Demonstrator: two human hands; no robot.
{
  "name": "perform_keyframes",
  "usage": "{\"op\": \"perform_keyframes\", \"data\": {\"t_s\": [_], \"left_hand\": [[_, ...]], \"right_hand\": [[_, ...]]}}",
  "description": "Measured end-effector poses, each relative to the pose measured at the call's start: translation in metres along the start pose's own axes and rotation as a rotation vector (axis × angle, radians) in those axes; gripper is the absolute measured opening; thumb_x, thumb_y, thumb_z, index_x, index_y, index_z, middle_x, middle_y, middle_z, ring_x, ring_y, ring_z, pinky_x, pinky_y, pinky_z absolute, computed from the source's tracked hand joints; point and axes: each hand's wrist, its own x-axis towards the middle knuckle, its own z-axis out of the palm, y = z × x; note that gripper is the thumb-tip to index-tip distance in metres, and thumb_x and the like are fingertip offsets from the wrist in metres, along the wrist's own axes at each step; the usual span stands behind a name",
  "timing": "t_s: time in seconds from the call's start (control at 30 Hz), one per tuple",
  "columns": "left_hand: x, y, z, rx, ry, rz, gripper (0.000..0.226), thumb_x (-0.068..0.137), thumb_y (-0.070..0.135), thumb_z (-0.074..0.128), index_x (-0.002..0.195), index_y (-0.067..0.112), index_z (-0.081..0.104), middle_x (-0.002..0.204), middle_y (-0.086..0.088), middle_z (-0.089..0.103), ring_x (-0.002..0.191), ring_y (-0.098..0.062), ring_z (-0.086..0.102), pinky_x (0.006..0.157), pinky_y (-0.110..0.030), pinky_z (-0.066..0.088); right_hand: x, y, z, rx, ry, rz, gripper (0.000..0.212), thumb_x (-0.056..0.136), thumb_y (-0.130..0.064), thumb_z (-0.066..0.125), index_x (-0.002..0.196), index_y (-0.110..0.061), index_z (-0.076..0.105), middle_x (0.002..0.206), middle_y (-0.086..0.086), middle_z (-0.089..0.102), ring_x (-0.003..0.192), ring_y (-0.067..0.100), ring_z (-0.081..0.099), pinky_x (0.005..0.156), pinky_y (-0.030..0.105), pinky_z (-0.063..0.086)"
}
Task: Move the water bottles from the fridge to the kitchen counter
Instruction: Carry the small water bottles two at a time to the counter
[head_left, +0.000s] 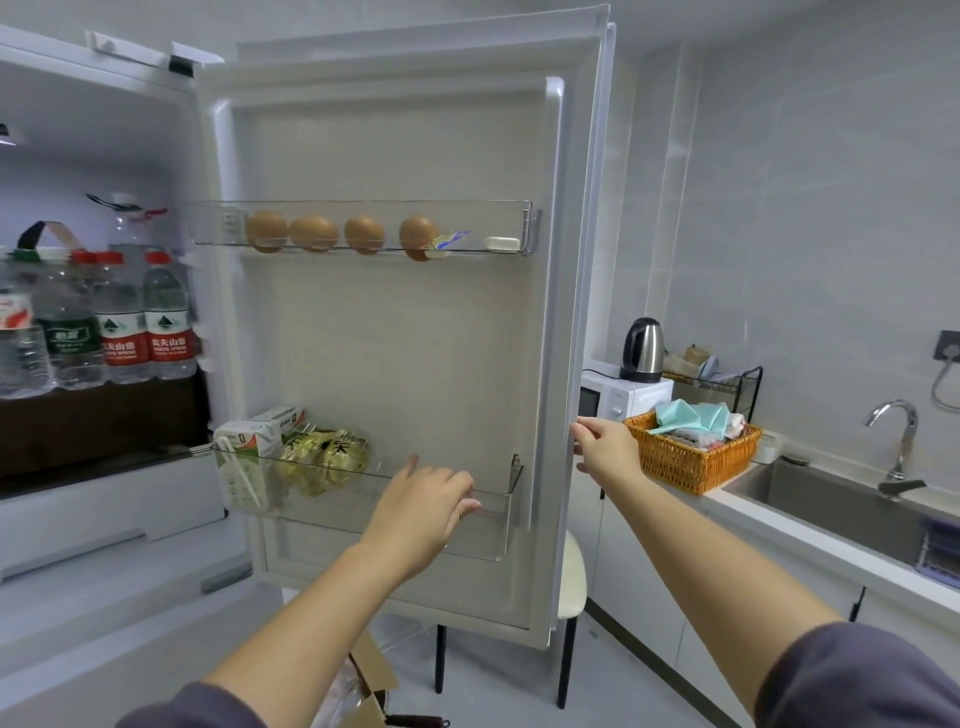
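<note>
Several clear water bottles (167, 317) with red caps and red labels stand upright on a fridge shelf at the left, beside a green-labelled bottle (70, 332). The fridge door (415, 338) stands wide open. My left hand (423, 506) hovers in front of the lower door bin, fingers relaxed, holding nothing. My right hand (605, 447) grips the outer edge of the door. The kitchen counter (810, 535) runs along the right wall.
The upper door bin holds several eggs (314, 233); the lower bin (498, 514) holds a milk carton and a packet. On the counter: wicker basket (691, 457), microwave (623, 397) with kettle, sink (831, 493) and tap. A stool (571, 577) stands behind the door.
</note>
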Motion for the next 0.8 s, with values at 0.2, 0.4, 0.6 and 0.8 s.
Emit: {"op": "perform_keyframes", "data": {"t_s": [0.2,0.4,0.6,0.8], "left_hand": [[-0.015,0.002,-0.006,0.023,0.021,-0.063,0.043,0.100,0.053,0.027,0.125,0.026,0.050,0.124,0.009,0.056,0.119,-0.015,0.048,0.116,-0.036,0.010],[-0.029,0.003,-0.016,-0.024,0.132,-0.100,0.049,0.098,0.053,0.036,0.135,0.022,0.046,0.143,0.002,0.045,0.135,-0.016,0.037,0.116,-0.043,0.012],[-0.069,-0.022,-0.042,-0.024,0.288,-0.130,0.053,0.091,0.044,0.059,0.131,0.010,0.057,0.137,-0.013,0.054,0.130,-0.029,0.047,0.113,-0.055,0.023],[-0.122,-0.084,-0.063,0.048,0.304,-0.229,0.074,0.092,0.062,0.024,0.132,0.009,0.058,0.139,-0.013,0.054,0.131,-0.031,0.048,0.112,-0.059,0.027]], "right_hand": [[-0.031,-0.014,-0.008,-0.043,-0.060,-0.086,0.033,0.104,-0.019,0.044,0.130,-0.007,0.060,0.123,0.012,0.066,0.115,0.029,0.060,0.098,0.051,0.050],[-0.081,-0.028,-0.016,-0.124,-0.036,-0.271,0.056,0.102,-0.028,0.049,0.153,-0.017,0.030,0.150,0.006,0.046,0.136,0.022,0.045,0.112,0.043,0.039],[-0.117,-0.049,-0.002,-0.305,-0.060,-0.566,0.061,0.100,-0.028,0.053,0.154,-0.021,0.025,0.162,-0.002,0.022,0.149,0.014,0.019,0.116,0.022,0.017],[-0.141,-0.080,0.052,-0.399,-0.125,-0.761,0.060,0.100,-0.028,0.053,0.153,-0.021,0.027,0.162,-0.001,0.019,0.151,0.021,0.011,0.120,0.026,0.013]]}}
